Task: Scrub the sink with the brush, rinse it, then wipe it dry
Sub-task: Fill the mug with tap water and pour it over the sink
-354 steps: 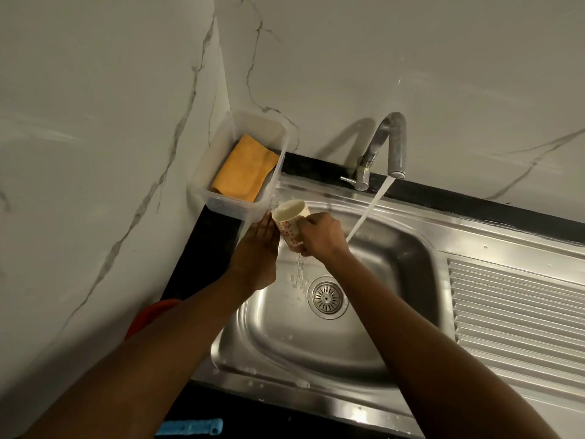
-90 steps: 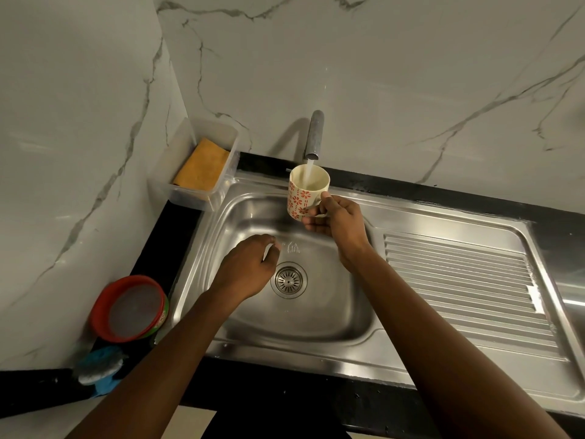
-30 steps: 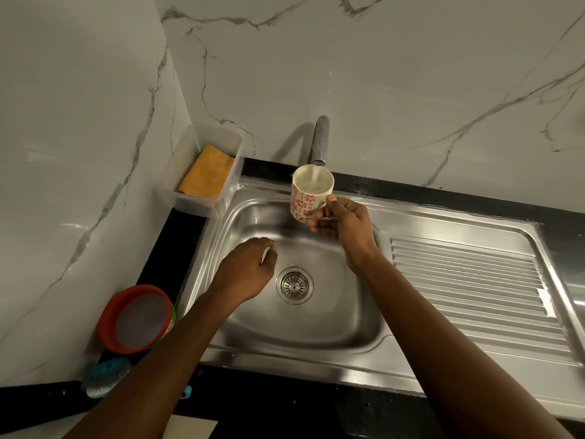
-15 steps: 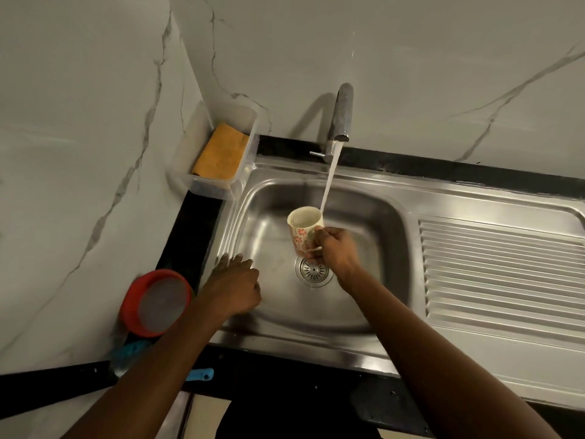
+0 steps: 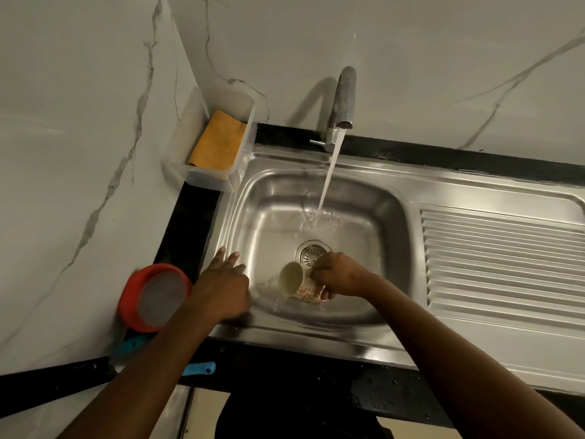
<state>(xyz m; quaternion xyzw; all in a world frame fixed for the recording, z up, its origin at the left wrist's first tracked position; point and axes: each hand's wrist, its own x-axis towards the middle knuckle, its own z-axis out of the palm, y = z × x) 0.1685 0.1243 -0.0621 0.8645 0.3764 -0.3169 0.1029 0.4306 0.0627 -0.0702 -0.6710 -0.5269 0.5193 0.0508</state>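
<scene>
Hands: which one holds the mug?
The right hand grips the tipped floral mug; the left hand rests flat on the sink edge, holding nothing.

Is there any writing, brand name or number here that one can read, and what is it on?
None can be read.
The cup bears only a red flower pattern, no letters.
The sink shows no legible stamp; water and glare cover its floor.
The red tub has a plain lid, with no label showing.

The left forearm (image 5: pixel 158 365) hides most of the blue brush (image 5: pixel 199 369), and the right edge crops the drainboard (image 5: pixel 506 264).
</scene>
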